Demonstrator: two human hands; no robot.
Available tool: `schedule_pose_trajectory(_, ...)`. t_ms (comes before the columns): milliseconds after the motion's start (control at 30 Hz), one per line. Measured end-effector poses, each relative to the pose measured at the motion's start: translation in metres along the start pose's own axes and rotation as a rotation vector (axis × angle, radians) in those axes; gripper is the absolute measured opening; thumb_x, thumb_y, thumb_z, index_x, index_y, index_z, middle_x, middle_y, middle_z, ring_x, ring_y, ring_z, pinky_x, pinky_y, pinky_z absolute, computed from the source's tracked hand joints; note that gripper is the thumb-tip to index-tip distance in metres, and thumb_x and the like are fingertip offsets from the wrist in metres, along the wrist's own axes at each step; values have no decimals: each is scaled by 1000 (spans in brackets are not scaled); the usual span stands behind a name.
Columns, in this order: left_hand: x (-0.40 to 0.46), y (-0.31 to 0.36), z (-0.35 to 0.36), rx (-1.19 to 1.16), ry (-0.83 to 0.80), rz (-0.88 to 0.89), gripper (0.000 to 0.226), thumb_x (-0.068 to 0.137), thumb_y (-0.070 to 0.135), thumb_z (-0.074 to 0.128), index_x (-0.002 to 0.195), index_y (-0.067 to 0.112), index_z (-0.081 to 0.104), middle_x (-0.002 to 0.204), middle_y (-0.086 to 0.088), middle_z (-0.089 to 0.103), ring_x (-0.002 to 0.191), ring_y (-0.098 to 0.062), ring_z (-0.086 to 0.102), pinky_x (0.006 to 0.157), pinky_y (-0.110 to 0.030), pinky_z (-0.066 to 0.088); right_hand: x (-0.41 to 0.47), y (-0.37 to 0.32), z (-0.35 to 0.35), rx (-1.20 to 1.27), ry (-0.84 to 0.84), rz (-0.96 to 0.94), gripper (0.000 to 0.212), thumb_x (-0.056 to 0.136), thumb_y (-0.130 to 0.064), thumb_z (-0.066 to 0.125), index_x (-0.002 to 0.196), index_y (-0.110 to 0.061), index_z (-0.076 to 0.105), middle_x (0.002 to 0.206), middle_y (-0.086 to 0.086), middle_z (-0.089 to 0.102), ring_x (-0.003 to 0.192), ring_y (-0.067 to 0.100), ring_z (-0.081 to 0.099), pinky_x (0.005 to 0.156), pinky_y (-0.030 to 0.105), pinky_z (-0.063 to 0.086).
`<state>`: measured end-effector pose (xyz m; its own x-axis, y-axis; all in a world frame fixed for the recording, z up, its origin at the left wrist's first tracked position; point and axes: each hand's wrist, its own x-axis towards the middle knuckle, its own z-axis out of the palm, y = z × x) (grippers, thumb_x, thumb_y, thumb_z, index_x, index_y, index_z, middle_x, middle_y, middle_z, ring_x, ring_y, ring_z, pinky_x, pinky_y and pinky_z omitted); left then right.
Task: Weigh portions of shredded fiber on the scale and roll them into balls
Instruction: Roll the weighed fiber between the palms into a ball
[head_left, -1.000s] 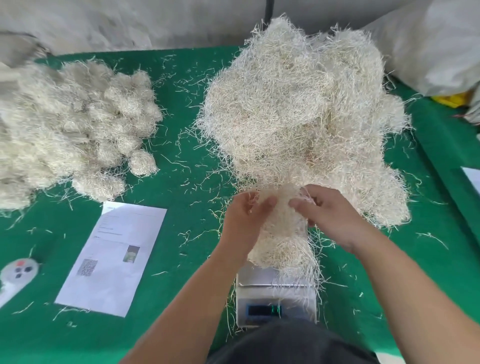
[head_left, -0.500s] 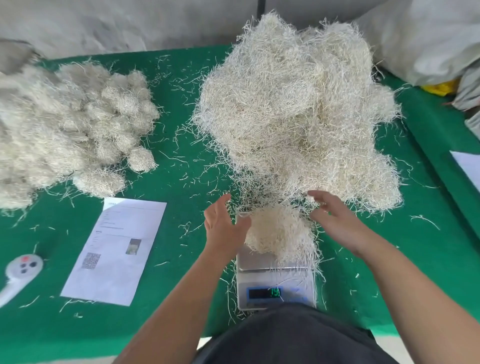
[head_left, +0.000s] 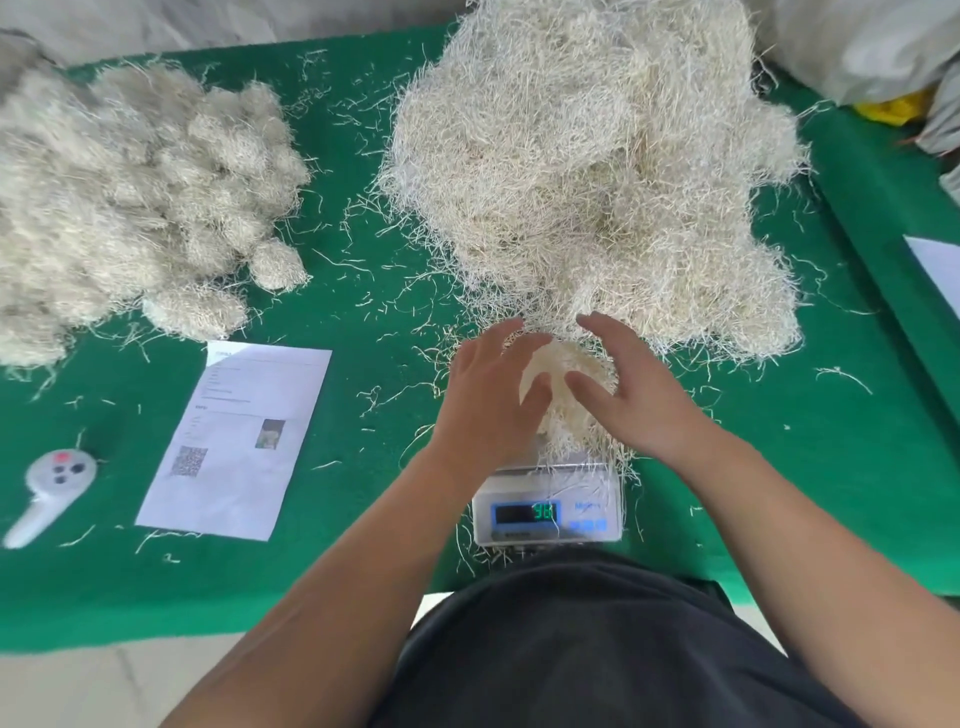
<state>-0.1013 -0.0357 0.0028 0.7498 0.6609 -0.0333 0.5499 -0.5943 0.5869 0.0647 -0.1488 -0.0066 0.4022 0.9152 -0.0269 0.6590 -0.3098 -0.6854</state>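
Note:
A pale wad of shredded fiber (head_left: 558, 371) sits on a small white scale (head_left: 550, 512) at the table's near edge; its display shows green digits. My left hand (head_left: 488, 400) touches the wad's left side and my right hand (head_left: 636, 400) its right side. The fingers of both are fairly straight and the thumbs point inward. The big loose fiber heap (head_left: 587, 171) lies just behind the scale. Several rolled fiber balls (head_left: 135, 197) are piled at the far left.
A printed sheet with a QR code (head_left: 239, 436) lies left of the scale on the green table cover (head_left: 363, 519), and a white handheld remote (head_left: 49, 488) lies further left. Loose strands are scattered about. White sacks (head_left: 872, 41) stand at the back right.
My hands set the wad on the scale and drew apart, then closed in again onto its two sides. The display now shows a reading.

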Motion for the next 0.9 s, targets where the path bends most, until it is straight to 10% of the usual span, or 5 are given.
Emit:
schedule_pose_trajectory(367,-8,-1,-1,-3,27,17,45,103,33,56,147,32,52,164,4,32,151,-24,27,124,-42,18,-7,-1,10,-31,-13,-47,63,99,-29,66,156,-18,41,159,4,42,146,19,36,113,21,18)
schedule_pose_trajectory(600,-9,-6,3,-68,105,20,43,101,30,59,144,31,54,159,6,37,148,-20,32,121,-38,21,-4,6,17,-32,-4,-50,71,95,-37,71,156,-21,41,163,6,38,152,23,31,125,46,24)
schedule_pose_trajectory(767,-6,-11,18,-285,-138,-542,87,98,44,59,164,37,2,171,-2,11,157,-32,7,125,-58,14,0,9,51,-300,-236,62,105,86,-60,74,164,-32,10,172,6,14,158,30,16,125,57,24)
schedule_pose_trajectory(900,-2,-9,30,-461,-321,-745,83,101,58,48,162,42,-6,173,-7,-1,156,-43,8,124,-62,15,2,19,69,-319,-192,84,82,86,-7,73,157,-24,37,152,11,46,134,33,47,113,49,42)
